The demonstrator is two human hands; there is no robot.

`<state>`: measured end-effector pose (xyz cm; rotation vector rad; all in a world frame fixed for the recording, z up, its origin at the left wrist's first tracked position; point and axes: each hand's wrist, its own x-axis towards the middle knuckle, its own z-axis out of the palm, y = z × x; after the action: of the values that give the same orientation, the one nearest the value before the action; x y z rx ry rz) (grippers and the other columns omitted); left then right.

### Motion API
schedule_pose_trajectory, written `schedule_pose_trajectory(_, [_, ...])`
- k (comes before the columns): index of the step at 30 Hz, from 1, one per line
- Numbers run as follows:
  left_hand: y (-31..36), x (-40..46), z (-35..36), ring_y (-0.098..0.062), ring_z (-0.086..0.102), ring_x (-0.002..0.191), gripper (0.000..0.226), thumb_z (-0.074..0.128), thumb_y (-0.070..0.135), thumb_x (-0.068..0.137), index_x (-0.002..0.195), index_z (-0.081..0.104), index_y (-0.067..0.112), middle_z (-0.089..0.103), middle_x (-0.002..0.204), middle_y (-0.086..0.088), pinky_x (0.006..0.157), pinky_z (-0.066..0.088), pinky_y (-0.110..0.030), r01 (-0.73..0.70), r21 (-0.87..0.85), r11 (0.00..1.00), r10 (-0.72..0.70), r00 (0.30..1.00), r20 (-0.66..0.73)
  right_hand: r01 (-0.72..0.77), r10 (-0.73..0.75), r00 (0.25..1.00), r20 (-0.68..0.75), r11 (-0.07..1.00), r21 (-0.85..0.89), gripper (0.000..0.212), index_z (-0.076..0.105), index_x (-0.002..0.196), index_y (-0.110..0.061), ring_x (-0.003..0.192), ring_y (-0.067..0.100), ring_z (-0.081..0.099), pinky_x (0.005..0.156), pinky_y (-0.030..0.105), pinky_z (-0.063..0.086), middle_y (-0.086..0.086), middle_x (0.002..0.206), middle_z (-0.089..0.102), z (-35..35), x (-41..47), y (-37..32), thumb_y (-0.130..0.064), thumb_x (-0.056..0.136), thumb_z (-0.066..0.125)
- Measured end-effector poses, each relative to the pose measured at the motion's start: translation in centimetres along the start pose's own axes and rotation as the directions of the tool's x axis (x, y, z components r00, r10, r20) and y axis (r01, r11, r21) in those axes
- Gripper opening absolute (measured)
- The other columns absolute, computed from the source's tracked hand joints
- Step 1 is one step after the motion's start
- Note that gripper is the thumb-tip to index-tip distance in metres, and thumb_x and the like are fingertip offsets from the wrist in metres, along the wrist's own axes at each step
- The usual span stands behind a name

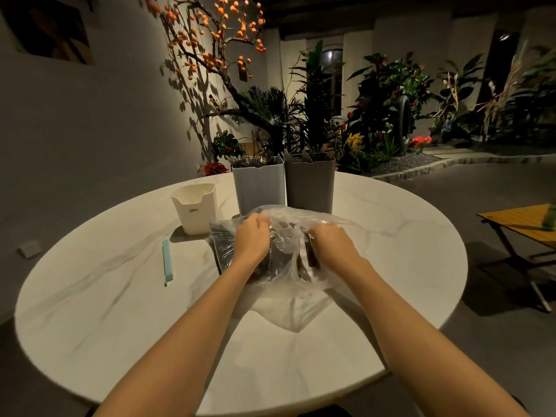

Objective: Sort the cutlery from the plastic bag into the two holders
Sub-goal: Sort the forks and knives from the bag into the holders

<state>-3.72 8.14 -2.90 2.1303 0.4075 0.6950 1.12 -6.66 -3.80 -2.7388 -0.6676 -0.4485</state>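
A round table [120,311] of smooth, white, faintly veined stone is seen. On its far side two tall, square plastic holders are stood touching: one pale blue holder [258,188], one grey holder [310,185], each with cutlery tips showing. A crinkled, clear plastic bag [282,266] of dark cutlery is laid just before them. Its film is gripped by the curled fingers of the left hand [252,239] and the right hand [331,242]. One white tub [195,209] and one slim blue stick [167,261] are placed to the left.
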Motion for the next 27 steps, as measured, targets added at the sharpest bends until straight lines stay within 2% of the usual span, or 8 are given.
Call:
schedule_pose_trajectory(4, [0.0, 0.3, -0.7, -0.018, 0.049, 0.092, 0.028, 0.036, 0.025, 0.103, 0.116, 0.052, 0.007, 0.054, 0.102, -0.004, 0.079, 0.039, -0.030, 0.029, -0.033, 0.999, -0.028, 0.999, 0.023, -0.061, 0.075, 0.992, 0.105, 0.990, -0.124, 0.026, 0.060, 0.118, -0.010, 0.112, 0.027, 0.052, 0.093, 0.032, 0.038, 0.011, 0.122, 0.058, 0.2, 0.2, -0.8, -0.015, 0.096, 0.046])
schedule_pose_trajectory(8, [-0.7, 0.4, -1.4, -0.018, 0.052, 0.095, 0.023, 0.044, 0.024, 0.100, 0.115, 0.054, 0.009, 0.059, 0.108, -0.005, 0.084, 0.043, -0.031, -0.029, 0.004, 1.000, 0.029, 1.000, 0.003, -0.125, 0.144, 0.950, 0.279, 0.988, -0.086, 0.054, 0.052, 0.132, -0.012, 0.132, 0.033, 0.035, 0.108, 0.042, 0.027, 0.014, 0.142, 0.045, 0.6, 0.8, -1.5, -0.047, 0.103, 0.023])
schedule_pose_trajectory(12, [-1.2, 0.3, -2.0, -0.022, 0.050, 0.103, 0.025, 0.036, 0.032, 0.097, 0.100, 0.057, 0.019, 0.061, 0.112, -0.004, 0.099, 0.034, -0.043, -0.004, 0.368, 0.930, 0.067, 0.985, -0.159, -0.116, 0.086, 0.956, 0.279, 0.989, 0.092, 0.051, 0.058, 0.123, -0.010, 0.125, 0.030, 0.044, 0.104, 0.043, 0.028, 0.012, 0.133, 0.054, 0.8, 1.4, -1.9, -0.044, 0.104, 0.024])
schedule_pose_trajectory(14, [-1.4, 0.2, -2.1, -0.027, 0.044, 0.120, 0.037, 0.031, 0.039, 0.097, 0.112, 0.056, 0.018, 0.054, 0.127, -0.007, 0.106, 0.027, -0.050, 0.080, 0.456, 0.886, -0.024, 0.992, -0.126, -0.095, 0.059, 0.963, 0.263, 0.988, 0.125, 0.045, 0.062, 0.115, -0.009, 0.111, 0.027, 0.052, 0.094, 0.039, 0.033, 0.010, 0.119, 0.062, 0.9, 1.5, -2.0, -0.039, 0.103, 0.030])
schedule_pose_trajectory(16, [-1.2, 0.0, -1.9, -0.031, 0.046, 0.120, 0.043, 0.028, 0.043, 0.098, 0.121, 0.051, 0.014, 0.053, 0.129, -0.011, 0.105, 0.030, -0.050, 0.144, 0.390, 0.909, -0.132, 0.990, -0.057, -0.071, 0.036, 0.971, 0.237, 0.987, 0.142, 0.040, 0.066, 0.111, -0.007, 0.101, 0.025, 0.057, 0.087, 0.035, 0.039, 0.009, 0.111, 0.066, 1.0, 1.6, -2.1, -0.034, 0.102, 0.037])
schedule_pose_trajectory(19, [-1.1, -0.4, -1.6, -0.025, 0.053, 0.096, 0.030, 0.032, 0.038, 0.102, 0.111, 0.047, 0.014, 0.059, 0.105, -0.007, 0.085, 0.040, -0.037, 0.083, 0.225, 0.971, -0.078, 0.996, -0.031, -0.086, 0.040, 0.975, 0.220, 0.975, 0.204, 0.037, 0.065, 0.111, -0.004, 0.100, 0.027, 0.059, 0.089, 0.040, 0.049, 0.012, 0.112, 0.065, 1.3, 2.0, -1.9, -0.030, 0.100, 0.041])
schedule_pose_trajectory(25, [-1.4, 0.0, -1.5, -0.014, 0.054, 0.094, 0.016, 0.055, 0.022, 0.097, 0.108, 0.055, 0.011, 0.059, 0.106, -0.003, 0.073, 0.041, -0.019, -0.044, -0.094, 0.995, 0.043, 0.999, -0.004, -0.141, 0.110, 0.935, 0.336, 0.988, 0.069, 0.059, 0.056, 0.126, -0.002, 0.129, 0.036, 0.039, 0.109, 0.041, 0.027, 0.019, 0.138, 0.049, 1.0, 2.6, -1.2, -0.050, 0.100, 0.034])
schedule_pose_trajectory(27, [-1.5, 0.4, -1.4, -0.017, 0.055, 0.098, 0.016, 0.060, 0.019, 0.093, 0.105, 0.054, 0.012, 0.059, 0.110, -0.006, 0.070, 0.041, -0.014, -0.045, -0.152, 0.987, 0.050, 0.998, 0.035, -0.142, 0.099, 0.955, 0.280, 0.980, 0.139, 0.054, 0.058, 0.124, -0.005, 0.124, 0.033, 0.045, 0.107, 0.040, 0.033, 0.016, 0.131, 0.054, 1.4, 2.9, -0.8, -0.049, 0.098, 0.042])
